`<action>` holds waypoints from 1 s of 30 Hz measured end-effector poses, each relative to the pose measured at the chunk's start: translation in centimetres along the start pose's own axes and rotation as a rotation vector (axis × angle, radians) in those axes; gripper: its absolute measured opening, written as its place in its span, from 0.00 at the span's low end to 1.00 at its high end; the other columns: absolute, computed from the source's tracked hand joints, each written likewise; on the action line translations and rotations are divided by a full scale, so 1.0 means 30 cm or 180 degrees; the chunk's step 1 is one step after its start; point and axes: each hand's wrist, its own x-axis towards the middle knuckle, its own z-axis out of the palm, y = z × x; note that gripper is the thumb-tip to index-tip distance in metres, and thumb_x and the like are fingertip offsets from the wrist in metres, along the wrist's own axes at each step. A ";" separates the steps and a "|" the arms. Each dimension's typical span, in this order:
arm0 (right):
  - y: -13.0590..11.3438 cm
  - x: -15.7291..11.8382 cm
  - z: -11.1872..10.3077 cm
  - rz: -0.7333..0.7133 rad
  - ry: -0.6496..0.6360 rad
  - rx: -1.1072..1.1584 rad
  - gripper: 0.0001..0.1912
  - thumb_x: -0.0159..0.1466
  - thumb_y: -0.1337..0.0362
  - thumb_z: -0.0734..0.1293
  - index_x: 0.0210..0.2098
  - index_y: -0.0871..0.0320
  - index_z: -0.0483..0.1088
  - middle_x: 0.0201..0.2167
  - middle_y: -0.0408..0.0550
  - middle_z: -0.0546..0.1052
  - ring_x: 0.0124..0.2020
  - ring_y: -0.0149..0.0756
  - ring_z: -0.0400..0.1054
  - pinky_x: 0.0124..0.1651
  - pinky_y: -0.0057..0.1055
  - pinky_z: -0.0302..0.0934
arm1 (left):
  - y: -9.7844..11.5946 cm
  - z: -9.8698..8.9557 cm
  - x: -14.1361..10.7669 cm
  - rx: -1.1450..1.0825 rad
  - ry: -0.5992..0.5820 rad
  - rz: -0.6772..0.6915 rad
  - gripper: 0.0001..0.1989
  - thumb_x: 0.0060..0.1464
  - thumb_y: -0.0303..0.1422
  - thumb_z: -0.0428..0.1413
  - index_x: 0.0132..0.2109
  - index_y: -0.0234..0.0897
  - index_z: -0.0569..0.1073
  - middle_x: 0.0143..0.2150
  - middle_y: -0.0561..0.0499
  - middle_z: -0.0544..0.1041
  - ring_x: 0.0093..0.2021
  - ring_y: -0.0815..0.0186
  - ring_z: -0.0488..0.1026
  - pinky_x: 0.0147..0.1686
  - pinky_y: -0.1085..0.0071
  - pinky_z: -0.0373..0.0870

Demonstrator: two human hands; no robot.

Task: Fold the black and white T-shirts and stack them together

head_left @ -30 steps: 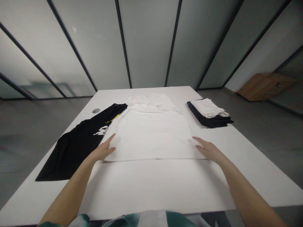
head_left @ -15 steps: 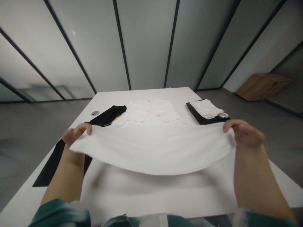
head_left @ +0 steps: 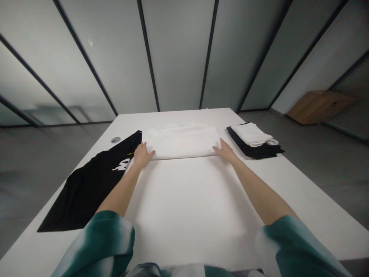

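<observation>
A white cloth lies folded into a wide band across the middle of the white table. My left hand rests at its near left corner, fingers spread. On the right, my right hand touches the near right corner, with thumb and fingers apart. Left of my left hand, a black shirt with a white and yellow print is spread flat, partly under my left forearm.
A folded stack sits at the right, with a white cloth on top of black cloth. A round grey disc is set near the table's left edge. Beyond the table stand frosted panels and a wooden piece.
Both hands have moved forward and closer together, letting go of the raised white edge. The cloth now lies folded over, farther from me, and more of the black shirt shows.
</observation>
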 end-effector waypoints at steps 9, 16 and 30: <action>0.106 -0.114 0.027 0.0315 0.0358 -0.0540 0.23 0.65 0.53 0.61 0.50 0.64 0.72 0.51 0.64 0.75 0.54 0.53 0.67 0.57 0.44 0.58 | -0.079 0.005 -0.100 0.0267 -0.0027 -0.0845 0.27 0.49 0.52 0.54 0.43 0.31 0.75 0.48 0.30 0.76 0.52 0.39 0.71 0.49 0.51 0.66; 0.135 -0.100 0.016 0.0155 0.0684 0.1081 0.20 0.63 0.49 0.58 0.39 0.58 0.68 0.40 0.55 0.77 0.42 0.43 0.70 0.48 0.37 0.63 | -0.062 0.039 -0.092 -0.2793 0.0061 -0.0437 0.28 0.40 0.50 0.60 0.44 0.36 0.70 0.37 0.47 0.76 0.38 0.60 0.74 0.39 0.65 0.69; 0.109 -0.105 0.002 0.0382 0.0576 0.0041 0.22 0.62 0.57 0.61 0.46 0.63 0.78 0.46 0.60 0.79 0.50 0.51 0.71 0.53 0.42 0.62 | -0.092 0.001 -0.091 -0.1140 0.0233 -0.0849 0.14 0.45 0.44 0.56 0.23 0.40 0.65 0.21 0.52 0.67 0.31 0.59 0.70 0.31 0.68 0.61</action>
